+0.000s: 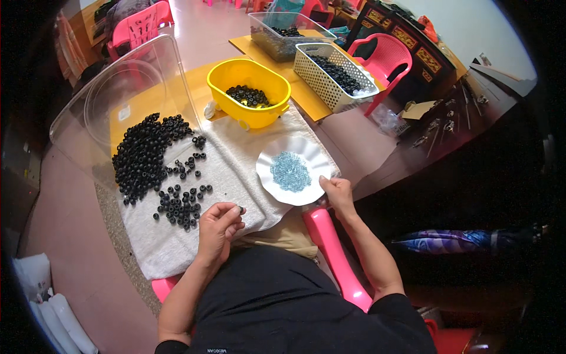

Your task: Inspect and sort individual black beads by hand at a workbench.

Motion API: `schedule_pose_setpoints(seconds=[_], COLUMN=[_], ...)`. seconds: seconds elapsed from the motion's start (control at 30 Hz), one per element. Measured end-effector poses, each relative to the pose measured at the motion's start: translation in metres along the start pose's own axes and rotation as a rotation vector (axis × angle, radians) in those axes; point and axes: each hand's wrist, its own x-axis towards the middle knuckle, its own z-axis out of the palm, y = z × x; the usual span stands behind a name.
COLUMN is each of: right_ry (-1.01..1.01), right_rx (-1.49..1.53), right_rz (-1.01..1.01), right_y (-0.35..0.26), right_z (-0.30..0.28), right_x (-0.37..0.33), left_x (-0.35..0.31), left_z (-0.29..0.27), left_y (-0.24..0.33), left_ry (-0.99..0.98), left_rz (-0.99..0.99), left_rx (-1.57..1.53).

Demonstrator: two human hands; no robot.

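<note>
My left hand (216, 230) is closed in a pinch, with a small black ring-shaped piece (242, 209) between thumb and fingertips. At its left, a loose group of black ring-shaped pieces (183, 206) lies on a white towel (233, 165), with a larger pile (144, 154) beyond. A white wavy-rimmed plate (268, 154) holds a layer of tiny pale-blue bits (290, 171), too small to make out singly. My right hand (338, 196) is closed at the plate's near right rim, thumb on the edge; its other fingers are partly hidden.
Behind the plate stands a yellow oval tub (219, 71) with black pieces inside. A clear plastic lid or tray (94, 106) leans at the left. Farther back are a white slotted basket (321, 88) and a clear bin (271, 42). A pink chair arm (330, 248) rises near my right forearm.
</note>
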Motion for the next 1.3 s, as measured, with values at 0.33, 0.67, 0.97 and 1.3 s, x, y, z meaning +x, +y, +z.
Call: schedule_pose_setpoints(seconds=[0.33, 0.67, 0.97, 1.3], right_ry=[0.253, -0.179, -0.203, -0.11], right_rx=[-0.849, -0.458, 0.133, 0.14], right_rz=[-0.494, -0.207, -0.114, -0.168], right_y=[-0.038, -0.037, -0.011, 0.005], right_z=[-0.007, 0.0, -0.008, -0.004], right_x=[0.018, 0.059, 0.035, 0.031], left_x=[-0.001, 0.001, 0.001, 0.0], left_z=[-0.002, -0.004, -0.003, -0.001], left_y=[-0.001, -0.001, -0.004, -0.002], left_ry=[-0.009, -0.017, -0.022, -0.012], left_rz=[0.003, 0.011, 0.006, 0.0], left_rx=[0.001, -0.032, -0.036, -0.04])
